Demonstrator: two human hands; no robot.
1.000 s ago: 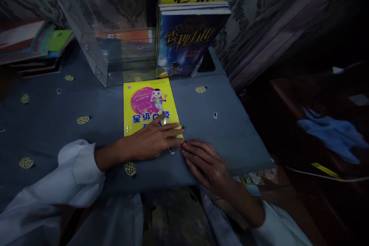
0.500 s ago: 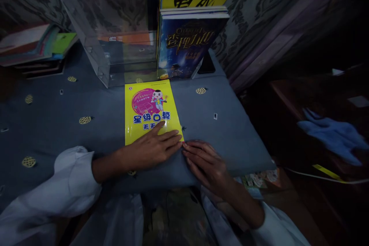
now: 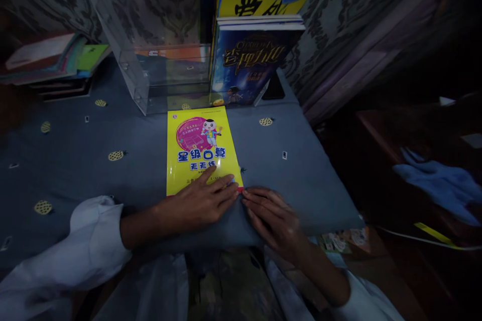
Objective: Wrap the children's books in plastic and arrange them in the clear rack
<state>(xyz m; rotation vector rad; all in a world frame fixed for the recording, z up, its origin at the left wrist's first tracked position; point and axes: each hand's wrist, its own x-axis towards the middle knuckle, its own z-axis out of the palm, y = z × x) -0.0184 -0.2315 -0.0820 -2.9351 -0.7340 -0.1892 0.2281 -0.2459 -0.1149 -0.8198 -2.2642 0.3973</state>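
Observation:
A yellow workbook (image 3: 196, 145) with a pink circle and a cartoon child on its cover lies closed and flat on the blue tablecloth. Across its lower right part rests my left hand (image 3: 199, 198), palm down with the fingers stretched out. My right hand (image 3: 274, 218) lies on the cloth at the book's lower right corner. Its fingers are extended side by side, with the tips beside or just touching that corner; I cannot tell which. Neither hand grips anything.
Behind the workbook stands a clear acrylic rack (image 3: 141, 93) with upright books, among them a dark blue book (image 3: 248, 65). A black phone (image 3: 274, 88) lies beside it. Stacked books (image 3: 56, 62) sit at the back left. Right of the table edge, a blue cloth (image 3: 437, 180) lies on a dark surface.
The view has shifted slightly. My left hand sits a little lower on the workbook, showing more of the lower cover. My right hand stays by the corner.

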